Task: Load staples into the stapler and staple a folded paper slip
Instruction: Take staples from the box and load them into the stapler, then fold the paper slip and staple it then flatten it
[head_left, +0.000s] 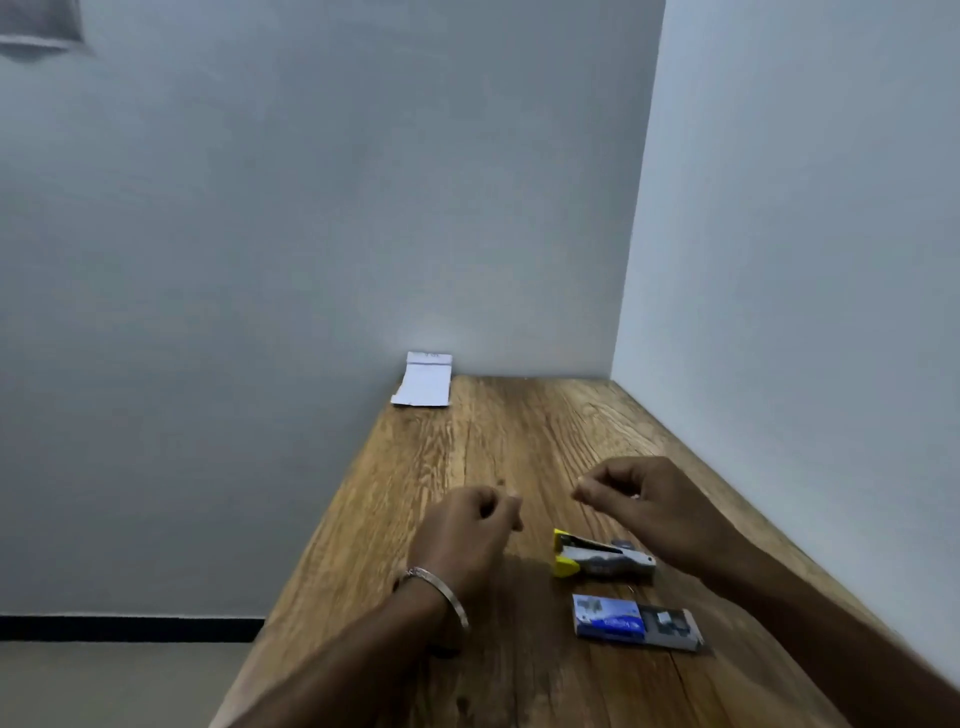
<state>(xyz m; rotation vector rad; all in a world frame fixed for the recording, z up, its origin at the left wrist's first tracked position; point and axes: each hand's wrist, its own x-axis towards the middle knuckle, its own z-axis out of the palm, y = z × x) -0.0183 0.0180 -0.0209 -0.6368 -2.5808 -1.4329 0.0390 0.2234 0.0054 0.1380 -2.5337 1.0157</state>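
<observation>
Nearest on the wooden table (467, 426) lies the staple box (636, 622), blue, its inner tray slid partly out to the right. Just beyond it rests the stapler (602, 560), yellow at its left end, lying below and between the two hands. The left hand (467, 535) (a metal bangle (441, 592) on its wrist) hovers left of the stapler, fingers curled; whether it pinches anything I cannot tell. The right hand (644, 499) is above the stapler's right end, fingertips drawn together likewise. Far off, the paper slip (423, 379) leans against the wall (311, 208).
</observation>
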